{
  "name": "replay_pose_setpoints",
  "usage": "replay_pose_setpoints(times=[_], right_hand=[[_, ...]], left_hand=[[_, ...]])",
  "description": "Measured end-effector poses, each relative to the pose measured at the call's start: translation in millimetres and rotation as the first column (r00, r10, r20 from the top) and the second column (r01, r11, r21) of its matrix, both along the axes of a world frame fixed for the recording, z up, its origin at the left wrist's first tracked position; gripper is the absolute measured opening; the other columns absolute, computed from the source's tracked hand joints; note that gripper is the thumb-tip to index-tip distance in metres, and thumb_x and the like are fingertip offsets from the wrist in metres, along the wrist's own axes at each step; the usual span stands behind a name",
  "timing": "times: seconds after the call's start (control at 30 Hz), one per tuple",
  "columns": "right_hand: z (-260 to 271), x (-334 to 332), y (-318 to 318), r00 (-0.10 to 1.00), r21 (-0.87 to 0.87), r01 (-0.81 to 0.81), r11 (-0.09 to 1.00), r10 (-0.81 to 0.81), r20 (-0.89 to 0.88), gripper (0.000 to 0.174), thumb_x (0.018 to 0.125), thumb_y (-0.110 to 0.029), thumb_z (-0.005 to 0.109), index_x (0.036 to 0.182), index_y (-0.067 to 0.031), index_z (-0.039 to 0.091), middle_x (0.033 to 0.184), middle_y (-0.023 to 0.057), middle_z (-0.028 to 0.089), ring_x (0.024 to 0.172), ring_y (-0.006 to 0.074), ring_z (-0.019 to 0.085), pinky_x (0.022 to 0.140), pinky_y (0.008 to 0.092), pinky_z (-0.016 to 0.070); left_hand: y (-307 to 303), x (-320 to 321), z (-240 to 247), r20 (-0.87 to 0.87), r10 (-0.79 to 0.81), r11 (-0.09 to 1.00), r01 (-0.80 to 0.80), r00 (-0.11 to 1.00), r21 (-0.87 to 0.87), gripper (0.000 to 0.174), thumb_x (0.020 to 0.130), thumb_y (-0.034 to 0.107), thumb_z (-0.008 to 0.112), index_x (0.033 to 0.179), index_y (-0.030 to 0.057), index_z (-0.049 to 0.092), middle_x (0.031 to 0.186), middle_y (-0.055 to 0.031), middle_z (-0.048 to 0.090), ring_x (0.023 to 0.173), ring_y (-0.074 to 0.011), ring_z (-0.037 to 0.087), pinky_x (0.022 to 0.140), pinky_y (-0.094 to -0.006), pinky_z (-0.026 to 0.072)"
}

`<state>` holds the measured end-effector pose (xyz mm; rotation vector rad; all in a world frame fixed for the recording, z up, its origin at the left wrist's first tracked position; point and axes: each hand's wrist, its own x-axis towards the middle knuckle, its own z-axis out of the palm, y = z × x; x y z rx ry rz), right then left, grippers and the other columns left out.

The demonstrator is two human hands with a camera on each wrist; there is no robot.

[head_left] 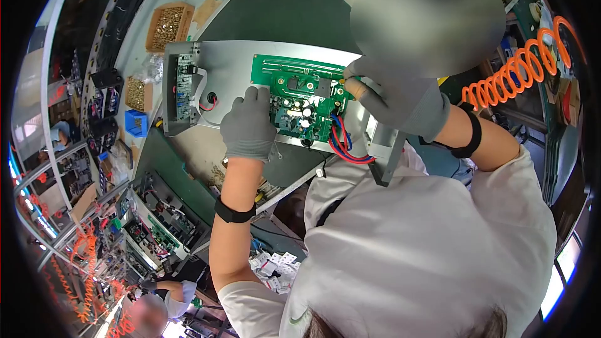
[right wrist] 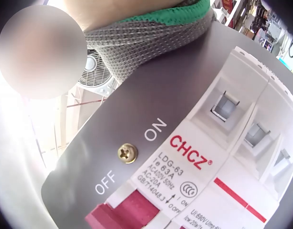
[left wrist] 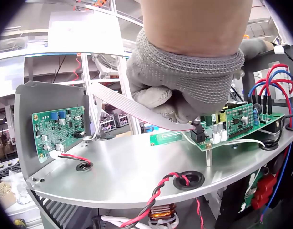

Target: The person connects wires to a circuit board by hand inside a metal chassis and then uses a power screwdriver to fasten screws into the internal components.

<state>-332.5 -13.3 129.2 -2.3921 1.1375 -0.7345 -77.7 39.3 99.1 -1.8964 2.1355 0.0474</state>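
Note:
A green circuit board (head_left: 300,97) with capacitors and coils is mounted on a grey metal chassis (head_left: 231,62). At the board's left edge my gloved left hand (head_left: 249,124) grips the end of a flat grey ribbon cable (left wrist: 132,106). Its fingers are right over a black socket (left wrist: 198,136). My gloved right hand (head_left: 394,103) pinches the board's upper right corner between bent finger and thumb. In the right wrist view those fingers are hidden behind a grey panel (right wrist: 184,76) carrying a white circuit breaker (right wrist: 222,157).
A smaller board (left wrist: 58,131) stands upright on the chassis's left end wall. Red and blue wires (head_left: 344,144) loop at the right. Screw boxes (head_left: 169,25) and a blue bin (head_left: 136,123) lie left. An orange coiled hose (head_left: 513,75) hangs right, near another person (head_left: 429,25).

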Motion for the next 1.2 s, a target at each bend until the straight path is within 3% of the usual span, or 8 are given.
replay_pose_setpoints(times=[0.23, 0.4, 0.53, 0.6, 0.7, 1.03, 1.1, 1.2], right_hand=[[-1, 2, 2, 0.998, -0.008, 0.054, 0.999, -0.054, -0.01, 0.009, 0.072, -0.02, 0.067, 0.077, -0.0136, 0.064, 0.066, 0.0026, 0.056, 0.059, 0.0221, 0.058, 0.051, 0.0341, 0.0447], [-1, 2, 2, 0.999, -0.007, 0.053, 0.999, -0.053, 0.004, 0.009, 0.072, -0.02, 0.067, 0.077, -0.0137, 0.063, 0.067, 0.0023, 0.056, 0.06, 0.0221, 0.058, 0.052, 0.0341, 0.0451], [-1, 1, 1, 0.998, -0.023, 0.059, 0.998, -0.059, -0.005, 0.009, 0.072, -0.021, 0.067, 0.076, -0.0135, 0.063, 0.066, 0.0024, 0.055, 0.06, 0.022, 0.058, 0.052, 0.0337, 0.045], [0, 2, 0, 0.999, -0.015, 0.042, 0.999, -0.042, 0.018, 0.009, 0.073, -0.021, 0.067, 0.076, -0.0133, 0.063, 0.065, 0.0024, 0.054, 0.059, 0.0218, 0.057, 0.051, 0.0332, 0.0444], [0, 2, 1, 0.999, -0.009, 0.041, 0.999, -0.041, -0.008, 0.009, 0.074, -0.021, 0.067, 0.075, -0.0128, 0.062, 0.065, 0.0024, 0.053, 0.058, 0.0217, 0.056, 0.051, 0.033, 0.0438], [-3, 2, 1, 0.998, -0.025, 0.058, 0.998, -0.058, 0.009, 0.01, 0.074, -0.022, 0.066, 0.074, -0.0132, 0.063, 0.067, 0.0021, 0.055, 0.06, 0.0211, 0.057, 0.052, 0.0328, 0.0438], [-4, 2, 2, 0.998, -0.022, 0.066, 0.998, -0.066, 0.005, 0.01, 0.074, -0.023, 0.066, 0.073, -0.0136, 0.063, 0.067, 0.0019, 0.055, 0.06, 0.021, 0.057, 0.052, 0.0328, 0.0441], [-3, 3, 2, 0.998, -0.047, 0.066, 0.997, -0.067, -0.009, 0.009, 0.074, -0.023, 0.066, 0.073, -0.0134, 0.063, 0.066, 0.0017, 0.055, 0.06, 0.0209, 0.057, 0.052, 0.0327, 0.0441]], left_hand=[[-2, -2, 1, 0.015, -0.022, 1.0, 0.021, 1.0, 0.01, 0.026, 0.068, 0.008, 0.062, 0.092, 0.01, 0.052, 0.089, -0.0049, 0.053, 0.079, -0.0224, 0.059, 0.056, -0.0354, 0.051], [-2, 6, -15, -0.174, -0.034, 0.986, 0.005, 0.984, -0.164, 0.016, 0.071, 0.006, 0.057, 0.086, 0.0105, 0.053, 0.085, -0.0048, 0.056, 0.079, -0.0274, 0.056, 0.063, -0.0421, 0.0468], [-4, 10, -7, -0.221, 0.02, 0.984, -0.059, 0.975, -0.17, 0.018, 0.069, 0.005, 0.058, 0.087, 0.0104, 0.054, 0.085, -0.0044, 0.056, 0.083, -0.0281, 0.055, 0.066, -0.0431, 0.0452], [-2, 13, -5, -0.053, 0.01, 0.995, -0.015, 0.999, -0.103, 0.024, 0.066, 0.009, 0.063, 0.089, 0.0115, 0.056, 0.087, -0.0035, 0.056, 0.086, -0.0246, 0.055, 0.065, -0.0382, 0.046], [-1, 9, 0, 0.007, -0.047, 0.996, 0.048, 0.999, -0.073, 0.025, 0.063, 0.005, 0.062, 0.087, 0.0114, 0.055, 0.085, -0.0029, 0.056, 0.084, -0.0256, 0.054, 0.064, -0.0389, 0.0447], [-6, 2, -1, 0.072, -0.129, 0.988, 0.135, 0.989, -0.076, 0.028, 0.062, 0.004, 0.061, 0.088, 0.0117, 0.055, 0.085, -0.0012, 0.055, 0.084, -0.0237, 0.054, 0.066, -0.0384, 0.0436], [-6, 1, 1, 0.128, -0.186, 0.98, 0.194, 0.974, -0.051, 0.023, 0.068, 0.01, 0.062, 0.09, 0.0134, 0.055, 0.084, -0.0002, 0.054, 0.082, -0.0205, 0.054, 0.06, -0.0366, 0.0428], [-5, -7, -1, 0.165, -0.235, 0.969, 0.244, 0.958, -0.033, 0.019, 0.072, 0.012, 0.061, 0.09, 0.0134, 0.055, 0.084, 0.0003, 0.054, 0.082, -0.0196, 0.055, 0.059, -0.0352, 0.044]])
